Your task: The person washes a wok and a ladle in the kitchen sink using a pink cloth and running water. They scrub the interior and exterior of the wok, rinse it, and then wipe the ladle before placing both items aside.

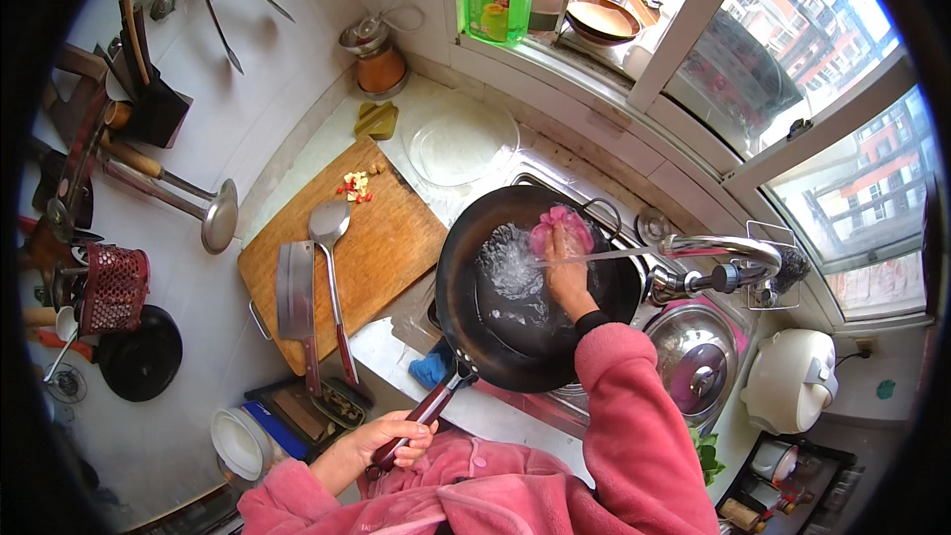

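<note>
A large dark wok [475,334] rests over the sink, tilted a little, with water splashing in it. My left hand [394,440] is wrapped around its reddish-brown handle [427,410]. Inside the wok, my right hand [565,267] presses a pink mesh cloth [561,227] against the far wall. A stream from the chrome faucet [724,245] falls past my right fingers into the water. On the wooden cutting board [394,238] at the left lie a cleaver [296,297], a metal wok spatula [329,227] and a small heap of chopped garlic and red chili [356,186].
A steel lid [687,357] lies right of the wok, a white rice cooker [789,379] beyond it. Behind the board are a glass lid [461,141] and a green sponge [376,120]. A blue cloth [431,368] lies by the wok handle. Utensils hang on the left wall.
</note>
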`<control>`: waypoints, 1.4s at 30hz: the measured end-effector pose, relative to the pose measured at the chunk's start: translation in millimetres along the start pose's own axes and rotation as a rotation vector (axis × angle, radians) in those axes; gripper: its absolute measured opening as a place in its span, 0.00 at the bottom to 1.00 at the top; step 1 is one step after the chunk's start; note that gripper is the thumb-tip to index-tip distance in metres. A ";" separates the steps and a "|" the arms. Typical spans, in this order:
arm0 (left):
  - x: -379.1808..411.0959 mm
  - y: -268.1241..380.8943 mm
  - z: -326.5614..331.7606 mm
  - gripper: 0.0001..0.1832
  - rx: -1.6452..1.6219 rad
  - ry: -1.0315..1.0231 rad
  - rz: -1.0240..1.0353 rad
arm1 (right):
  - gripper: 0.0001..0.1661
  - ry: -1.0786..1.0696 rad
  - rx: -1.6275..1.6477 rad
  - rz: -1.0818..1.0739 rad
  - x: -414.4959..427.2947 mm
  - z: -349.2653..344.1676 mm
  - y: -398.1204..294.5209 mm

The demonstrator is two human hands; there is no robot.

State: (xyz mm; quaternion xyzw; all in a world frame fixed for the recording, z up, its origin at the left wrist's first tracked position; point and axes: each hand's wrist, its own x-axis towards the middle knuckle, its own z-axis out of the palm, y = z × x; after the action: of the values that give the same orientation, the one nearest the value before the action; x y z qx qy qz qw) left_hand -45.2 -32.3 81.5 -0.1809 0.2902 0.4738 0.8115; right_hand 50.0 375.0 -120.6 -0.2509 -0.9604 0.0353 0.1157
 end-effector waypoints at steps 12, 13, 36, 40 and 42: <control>0.6 -0.4 -0.3 0.11 -0.038 -0.049 0.012 | 0.31 -0.167 -0.122 0.114 -52.7 -26.2 15.0; 0.9 -0.4 -0.1 0.12 -0.016 -0.032 0.020 | 0.31 -0.172 -0.097 0.159 -60.8 -28.9 11.5; 1.6 2.6 1.4 0.11 0.036 -0.011 0.008 | 0.37 -0.205 0.822 0.143 -67.8 -14.4 -154.0; -0.5 2.4 2.9 0.12 0.040 0.013 0.008 | 0.37 -0.111 0.644 0.193 -27.2 4.4 -132.3; 0.3 2.8 0.5 0.12 0.045 0.005 0.010 | 0.38 -0.074 0.500 0.243 -12.7 15.6 -116.0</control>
State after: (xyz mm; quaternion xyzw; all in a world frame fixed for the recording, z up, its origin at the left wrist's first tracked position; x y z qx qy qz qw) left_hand -47.4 -30.4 81.6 -0.1622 0.3037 0.4707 0.8123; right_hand 2.1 267.5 -123.7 -0.3267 -0.8883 0.2937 0.1339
